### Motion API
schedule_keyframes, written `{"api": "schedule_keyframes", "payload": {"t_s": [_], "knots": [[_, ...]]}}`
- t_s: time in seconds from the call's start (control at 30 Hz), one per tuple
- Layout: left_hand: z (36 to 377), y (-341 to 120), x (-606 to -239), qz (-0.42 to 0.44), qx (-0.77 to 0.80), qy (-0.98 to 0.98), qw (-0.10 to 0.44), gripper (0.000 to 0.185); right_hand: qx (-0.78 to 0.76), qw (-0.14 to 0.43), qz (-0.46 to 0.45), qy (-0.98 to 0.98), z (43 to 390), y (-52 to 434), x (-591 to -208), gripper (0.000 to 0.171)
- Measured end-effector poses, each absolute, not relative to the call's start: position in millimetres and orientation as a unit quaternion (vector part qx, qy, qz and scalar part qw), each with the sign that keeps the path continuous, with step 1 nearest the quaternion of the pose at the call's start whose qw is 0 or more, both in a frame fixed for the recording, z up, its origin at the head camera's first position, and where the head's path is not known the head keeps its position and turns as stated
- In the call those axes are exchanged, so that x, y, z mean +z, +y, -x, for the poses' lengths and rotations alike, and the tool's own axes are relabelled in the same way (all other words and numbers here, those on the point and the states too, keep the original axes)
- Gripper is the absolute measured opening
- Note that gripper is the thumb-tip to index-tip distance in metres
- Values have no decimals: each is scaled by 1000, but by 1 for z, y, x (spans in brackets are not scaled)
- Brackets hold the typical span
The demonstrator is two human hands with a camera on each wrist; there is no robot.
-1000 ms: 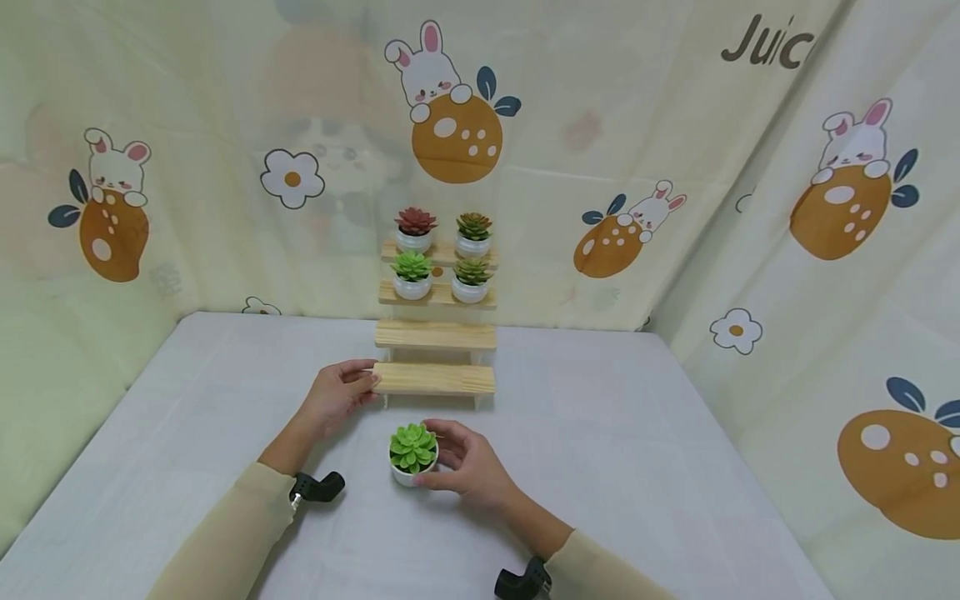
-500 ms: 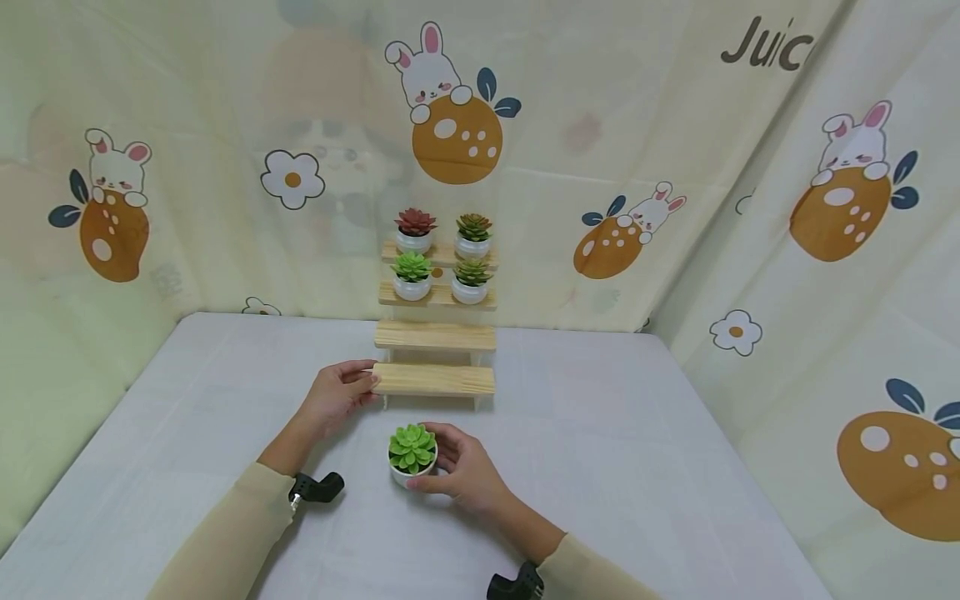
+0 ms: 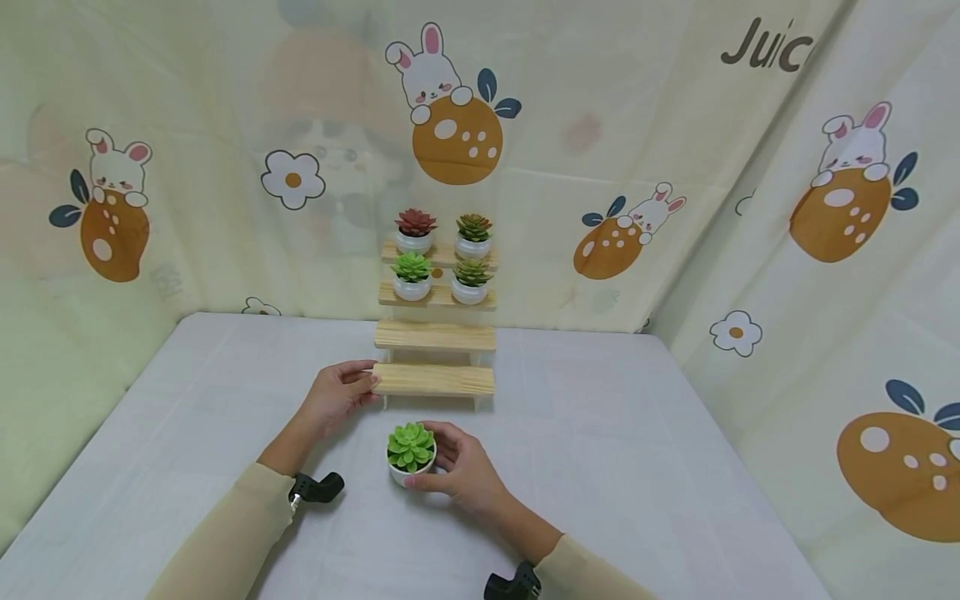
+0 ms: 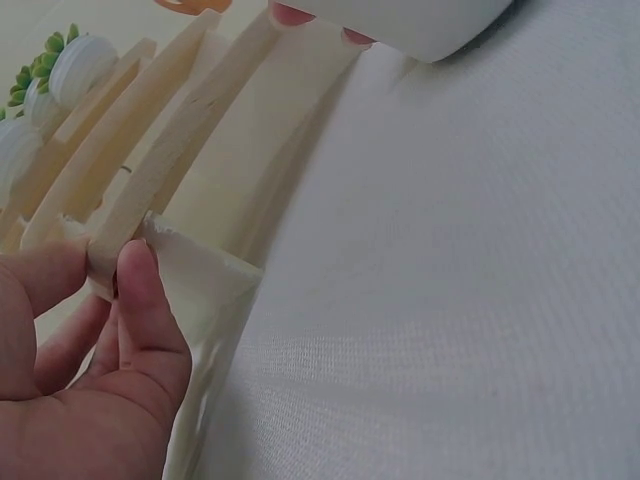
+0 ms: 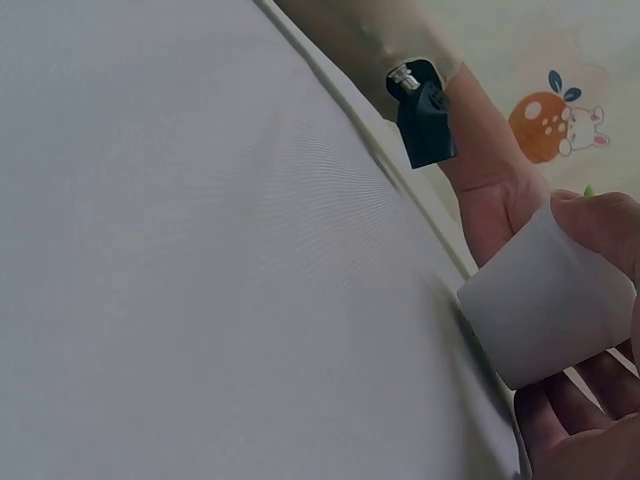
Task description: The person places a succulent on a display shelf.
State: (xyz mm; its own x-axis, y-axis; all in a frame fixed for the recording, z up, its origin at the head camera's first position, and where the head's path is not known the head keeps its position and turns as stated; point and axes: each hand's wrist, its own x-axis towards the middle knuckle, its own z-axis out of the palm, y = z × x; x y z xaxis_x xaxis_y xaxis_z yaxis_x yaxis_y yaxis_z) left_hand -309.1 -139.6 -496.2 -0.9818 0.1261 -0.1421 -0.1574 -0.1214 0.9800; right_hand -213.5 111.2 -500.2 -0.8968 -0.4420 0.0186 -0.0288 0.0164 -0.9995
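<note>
My right hand (image 3: 461,471) curls round the white pot of a small green succulent (image 3: 411,452), fingers behind and beside it, thumb low at the front; the pot sits on the bench (image 3: 600,467) just ahead of me, in front of the lowest step. The right wrist view shows the pot's smooth white wall (image 5: 548,296) cupped in my fingers, near the cloth. My left hand (image 3: 337,393) pinches the left end of the lowest plank (image 3: 433,379) of the wooden stepped stand (image 3: 435,333), thumb on top and fingers beneath.

The pot looks smooth and rounded, so I judge a shallow grip could let it twist or slip as it leaves the bench. The two lower steps are bare and narrow; set too near an edge, the pot could tip off. The stand looks light, and if my left hand eases or pushes sideways it could shift and rock the four potted succulents (image 3: 442,254) on the two upper shelves. Reaching high, my wrist could also brush those pots. The cloth on the bench may drag under the pot.
</note>
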Motion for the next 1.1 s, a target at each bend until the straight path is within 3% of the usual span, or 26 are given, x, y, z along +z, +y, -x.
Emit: {"api": "schedule_keyframes", "payload": {"t_s": [1.1], "knots": [[311,-139,-498,19,735,672,90,48,-683,88,153,709,244,104,-474,75]]}}
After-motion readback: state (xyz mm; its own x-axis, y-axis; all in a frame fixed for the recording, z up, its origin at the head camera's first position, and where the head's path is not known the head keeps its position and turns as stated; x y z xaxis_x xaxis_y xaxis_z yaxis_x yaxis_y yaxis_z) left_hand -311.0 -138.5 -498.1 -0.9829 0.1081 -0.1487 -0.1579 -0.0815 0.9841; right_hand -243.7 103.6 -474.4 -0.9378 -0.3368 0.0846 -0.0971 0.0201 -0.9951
